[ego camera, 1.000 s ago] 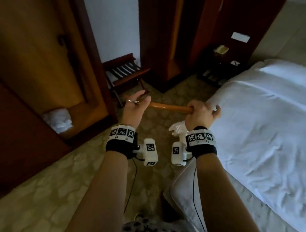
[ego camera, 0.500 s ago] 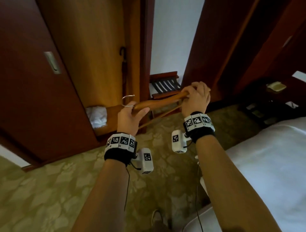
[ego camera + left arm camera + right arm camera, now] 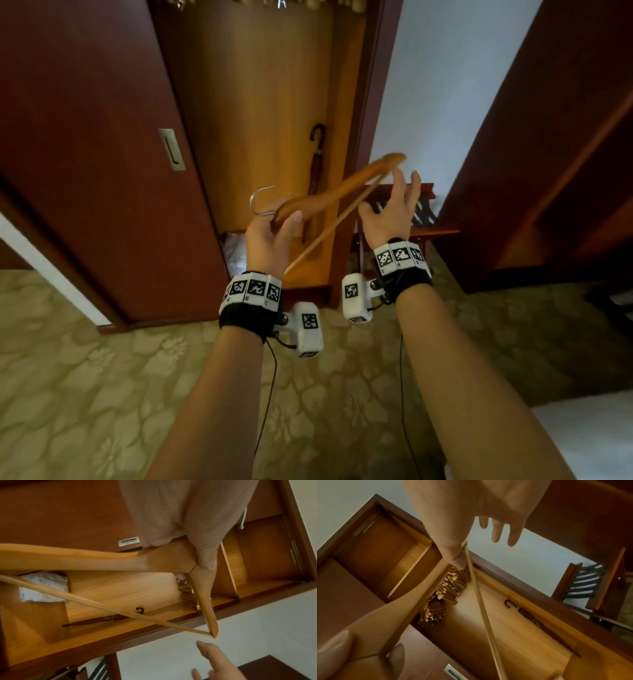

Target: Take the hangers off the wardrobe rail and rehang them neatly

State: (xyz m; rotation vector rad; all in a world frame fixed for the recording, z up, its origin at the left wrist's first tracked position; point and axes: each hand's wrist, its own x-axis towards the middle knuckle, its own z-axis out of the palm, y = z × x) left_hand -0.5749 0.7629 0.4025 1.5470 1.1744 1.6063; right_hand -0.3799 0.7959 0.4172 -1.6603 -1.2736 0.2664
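A wooden hanger (image 3: pixel 335 197) with a metal hook (image 3: pixel 260 202) and a thin crossbar is held up in front of the open wardrobe (image 3: pixel 260 102). My left hand (image 3: pixel 274 222) grips it at the middle, just beside the hook; the thumb (image 3: pixel 205 555) presses on the wood. My right hand (image 3: pixel 394 198) is open with fingers spread, right beside the hanger's raised far end; its fingers (image 3: pixel 211 654) sit just clear of the tip. Several more hangers (image 3: pixel 443 599) hang bunched on the rail, just in view at the wardrobe's top edge (image 3: pixel 281 3).
A dark red sliding door (image 3: pixel 85 154) covers the wardrobe's left half. A furled umbrella (image 3: pixel 317 164) hangs inside at the right, and a white bag (image 3: pixel 233 246) lies on the wardrobe floor. A luggage rack (image 3: pixel 421 212) stands behind my right hand. The bed corner (image 3: pixel 582 438) is at lower right.
My right hand has let go of the hanger's end and opened. The left hand has lifted the hanger, its far end tilting upward, and my view has swung up to the wardrobe.
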